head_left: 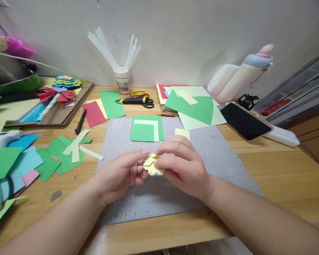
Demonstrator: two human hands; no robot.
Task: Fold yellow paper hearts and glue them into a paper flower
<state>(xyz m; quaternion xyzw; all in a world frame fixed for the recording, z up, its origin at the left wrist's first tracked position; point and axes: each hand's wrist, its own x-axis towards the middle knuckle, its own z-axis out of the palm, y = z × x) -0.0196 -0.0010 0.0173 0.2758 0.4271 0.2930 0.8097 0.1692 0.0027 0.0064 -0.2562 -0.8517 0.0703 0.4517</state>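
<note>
A small pale-yellow paper flower (152, 165) with layered, crinkled petals is held above the grey cutting mat (191, 198). My left hand (122, 173) grips it from the left, thumb on top and fingers curled below. From the right, my right hand (183, 164) pinches its petals between thumb and fingers. The flower's underside is hidden by the fingers. Beyond the hands, green paper squares (142, 131) with a pale strip lie on the mat, and a small cream paper piece (182, 133) sits just behind my right hand.
Green and pale paper scraps (65, 152) and a glue gun (7, 137) lie on the left. A cutter (133, 100), scissors (149, 103) and a paper cup (121, 79) of white strips stand at the back. A phone (246, 120) and a bottle (238, 79) are right.
</note>
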